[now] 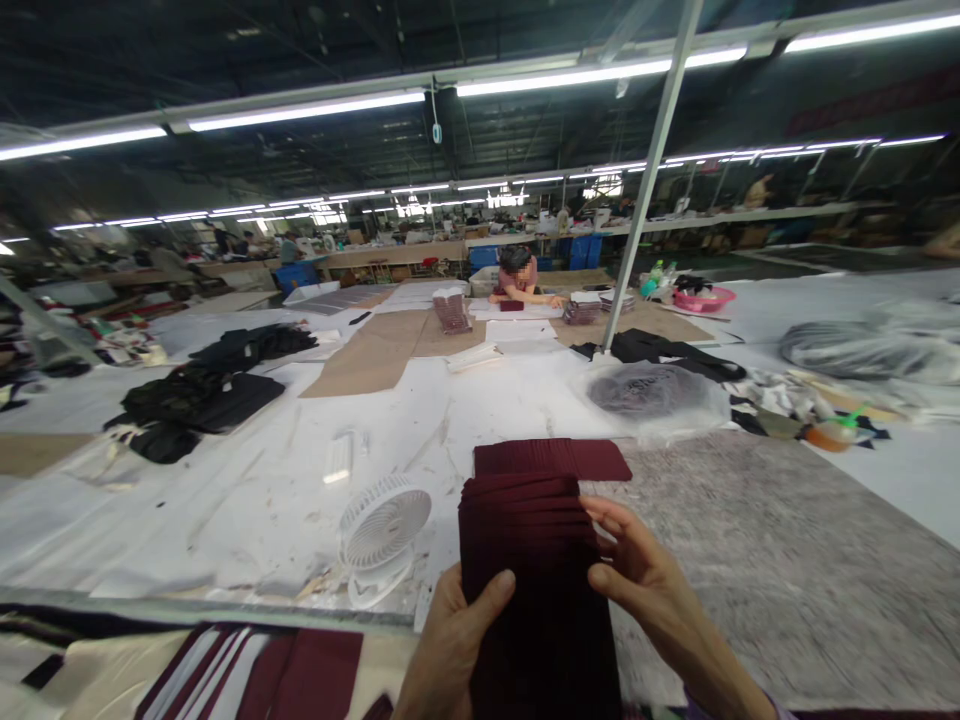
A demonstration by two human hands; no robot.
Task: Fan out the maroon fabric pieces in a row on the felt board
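A thick stack of dark maroon fabric pieces (536, 590) is held up in front of me, its far edges fanned in steps. My left hand (465, 640) grips the stack's left side, thumb on top. On the opposite side, my right hand (637, 570) has its thumb and fingers around the right edge; the fingertips are partly hidden behind the cloth. Just beyond lies a second row of maroon fabric pieces (600, 460), flat on the table and overlapping.
A white fan (386, 530) stands left of the stack. Grey mottled cloth (750, 550) covers the right side. A metal post (649, 180) rises beside a plastic-wrapped bundle (652, 395). Dark garments (187, 400) lie at left. Across the table a person (517, 275) leans over maroon pieces.
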